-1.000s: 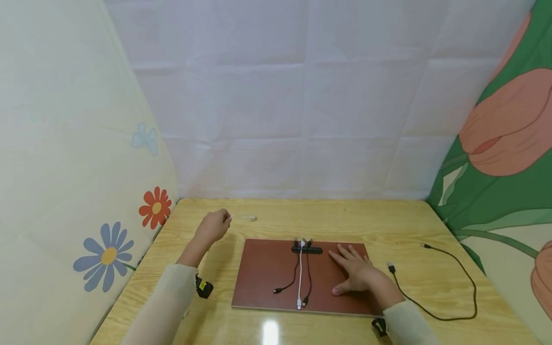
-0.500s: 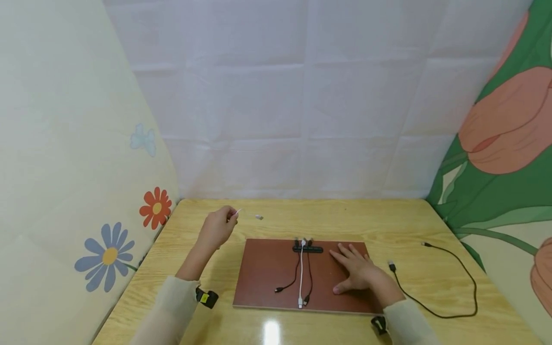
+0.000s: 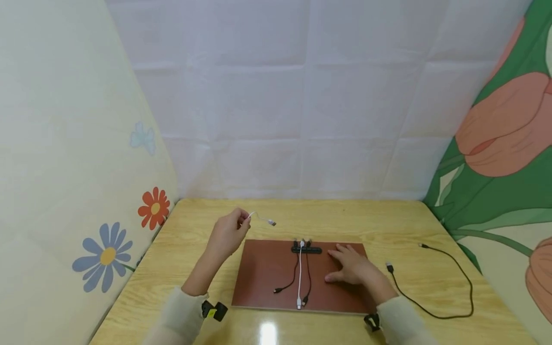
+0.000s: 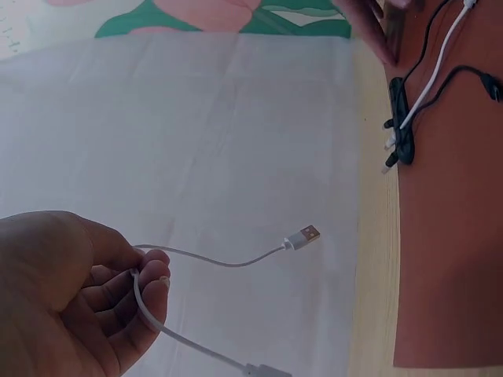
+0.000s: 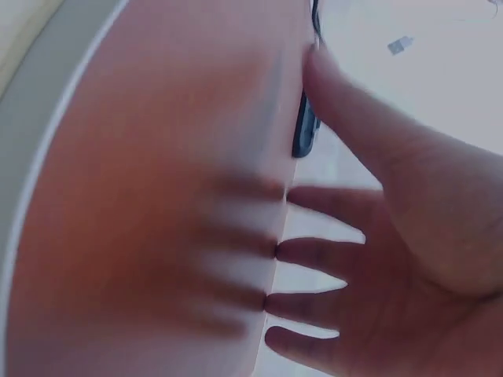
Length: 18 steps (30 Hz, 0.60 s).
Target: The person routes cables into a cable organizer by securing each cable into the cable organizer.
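Note:
A short white USB cable (image 4: 224,261) is pinched between the thumb and fingers of my left hand (image 3: 227,234), raised over the table left of the board. Its USB plug (image 3: 271,222) dangles to the right; the other end hangs below the hand in the left wrist view. My right hand (image 3: 351,265) rests spread on the right part of the reddish-brown board (image 3: 258,273), fingertips touching its surface. Near them, at the board's back edge, a black cable holder (image 3: 316,250) carries a white cable (image 3: 299,282) between two black cables, their ends lying toward the front edge.
A longer black USB cable (image 3: 448,317) lies curved on the wooden table (image 3: 388,215), right of the board. A white cloth (image 3: 280,120) hangs behind the table, with flower-printed cloths at both sides. Each wrist wears a small black camera (image 3: 220,311).
My left hand has moved right and toward the board, lifting the white cable so its USB plug swings farther right. My right hand has shifted slightly left, its fingers a little more bent.

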Each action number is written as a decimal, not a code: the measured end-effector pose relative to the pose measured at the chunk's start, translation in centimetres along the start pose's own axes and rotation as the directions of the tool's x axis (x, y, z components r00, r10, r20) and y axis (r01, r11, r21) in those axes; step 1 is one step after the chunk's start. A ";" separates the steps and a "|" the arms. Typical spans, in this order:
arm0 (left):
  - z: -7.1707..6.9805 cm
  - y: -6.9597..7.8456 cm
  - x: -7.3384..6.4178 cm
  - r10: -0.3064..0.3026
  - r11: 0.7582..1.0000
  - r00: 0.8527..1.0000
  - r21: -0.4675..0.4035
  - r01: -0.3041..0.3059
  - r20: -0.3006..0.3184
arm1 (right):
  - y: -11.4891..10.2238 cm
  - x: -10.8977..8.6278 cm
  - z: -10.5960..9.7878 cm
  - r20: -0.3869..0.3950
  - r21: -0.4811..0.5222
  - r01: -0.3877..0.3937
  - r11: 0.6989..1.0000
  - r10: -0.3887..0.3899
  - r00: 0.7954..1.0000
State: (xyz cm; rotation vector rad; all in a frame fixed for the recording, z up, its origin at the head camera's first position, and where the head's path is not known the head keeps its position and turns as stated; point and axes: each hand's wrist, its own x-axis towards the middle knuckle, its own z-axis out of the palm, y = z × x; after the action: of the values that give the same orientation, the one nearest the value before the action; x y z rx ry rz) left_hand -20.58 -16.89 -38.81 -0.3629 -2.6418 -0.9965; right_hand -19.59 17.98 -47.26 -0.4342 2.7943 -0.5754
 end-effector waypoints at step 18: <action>2.1 3.9 -1.7 0.162 0.984 0.987 -0.067 -0.162 -0.017 | -6.3 3.7 -0.1 -0.286 0.387 0.105 0.916 0.012 0.958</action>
State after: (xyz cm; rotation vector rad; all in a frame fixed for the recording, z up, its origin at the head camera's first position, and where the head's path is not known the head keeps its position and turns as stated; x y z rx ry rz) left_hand -18.15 -12.87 -38.63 -0.5759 -2.5255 -1.0339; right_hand -21.55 11.24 -45.22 -0.3534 2.8197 -1.2821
